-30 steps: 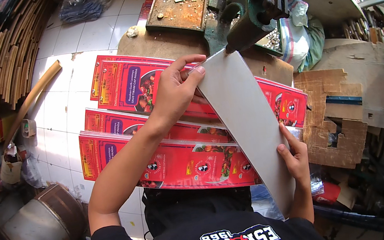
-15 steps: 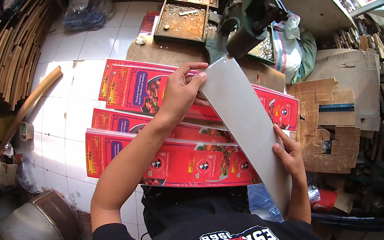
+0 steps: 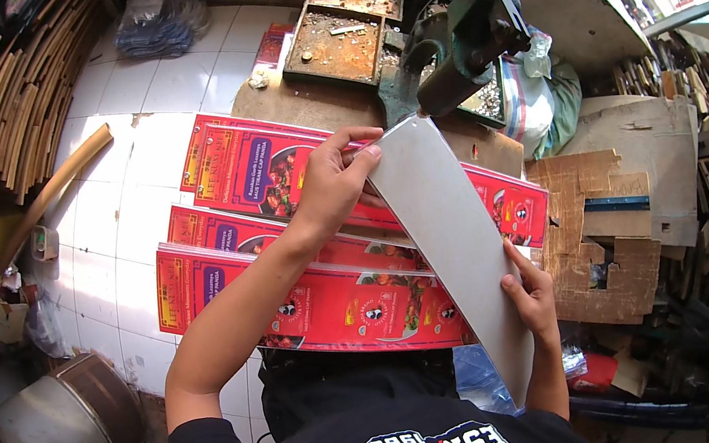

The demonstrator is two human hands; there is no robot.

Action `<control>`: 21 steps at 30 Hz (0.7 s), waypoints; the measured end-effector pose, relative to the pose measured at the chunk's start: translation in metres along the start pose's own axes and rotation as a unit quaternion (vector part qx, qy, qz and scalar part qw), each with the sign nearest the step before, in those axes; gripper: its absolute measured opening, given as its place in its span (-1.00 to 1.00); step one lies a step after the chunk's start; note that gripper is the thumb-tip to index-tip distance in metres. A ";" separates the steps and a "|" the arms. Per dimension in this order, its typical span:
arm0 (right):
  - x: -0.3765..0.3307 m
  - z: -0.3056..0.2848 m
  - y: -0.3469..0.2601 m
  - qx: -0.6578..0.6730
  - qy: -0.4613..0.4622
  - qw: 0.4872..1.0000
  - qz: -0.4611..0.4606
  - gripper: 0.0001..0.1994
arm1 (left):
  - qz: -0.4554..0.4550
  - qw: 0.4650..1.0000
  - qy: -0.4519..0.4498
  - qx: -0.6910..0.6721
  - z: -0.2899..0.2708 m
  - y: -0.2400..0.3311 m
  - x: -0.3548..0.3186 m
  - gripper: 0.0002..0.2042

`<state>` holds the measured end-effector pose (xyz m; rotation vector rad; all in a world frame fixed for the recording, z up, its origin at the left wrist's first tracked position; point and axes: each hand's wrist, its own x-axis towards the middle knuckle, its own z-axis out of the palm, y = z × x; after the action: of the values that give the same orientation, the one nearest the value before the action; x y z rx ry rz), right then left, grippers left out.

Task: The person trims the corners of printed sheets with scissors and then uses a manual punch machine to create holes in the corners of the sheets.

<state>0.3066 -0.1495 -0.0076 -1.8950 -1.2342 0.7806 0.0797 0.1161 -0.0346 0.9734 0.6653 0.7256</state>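
A long flat board (image 3: 451,215), plain pale grey on its upper face, lies slantwise between my hands. Its far end meets the tip of a dark green metal press (image 3: 464,60). My left hand (image 3: 338,178) grips the board's left edge near that end, thumb on top and fingers partly hidden beneath. On the right edge, lower down, my right hand (image 3: 531,291) holds it with the thumb on the face. Under the board and my left forearm lie stacks of red printed boards: a far stack (image 3: 229,162), a middle stack (image 3: 198,228) and a near stack (image 3: 359,309).
Dirty compartment trays (image 3: 336,43) with small bits stand left of the press. Torn cardboard (image 3: 616,291) and a white and green sack (image 3: 546,112) are at the right. Wooden strips (image 3: 20,98) lean far left; a metal drum (image 3: 62,421) stands near left.
The view has shifted very slightly. Both hands keep their hold on the grey board, whose far end stays at the press.
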 end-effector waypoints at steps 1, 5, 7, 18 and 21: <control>0.000 0.000 0.000 0.001 0.000 1.000 0.009 -0.47 | 0.000 1.000 0.002 -0.002 0.000 -0.001 0.001 -0.70; 0.000 0.001 0.001 0.022 0.007 0.999 0.027 -0.47 | -0.008 1.000 -0.012 -0.003 -0.001 -0.002 0.004 -0.69; 0.000 0.001 0.003 0.032 0.008 0.999 0.026 -0.48 | -0.007 1.000 -0.011 -0.009 0.001 -0.003 0.005 -0.69; 0.003 -0.001 0.001 0.041 -0.007 0.999 0.032 -0.49 | -0.019 1.000 -0.011 -0.006 -0.001 -0.002 0.005 -0.69; 0.003 -0.001 0.000 0.048 -0.007 0.998 0.041 -0.49 | -0.021 1.000 -0.012 -0.004 -0.001 -0.003 0.006 -0.69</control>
<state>0.3084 -0.1469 -0.0069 -1.8755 -1.1137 0.8829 0.0832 0.1202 -0.0383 0.9561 0.6604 0.6785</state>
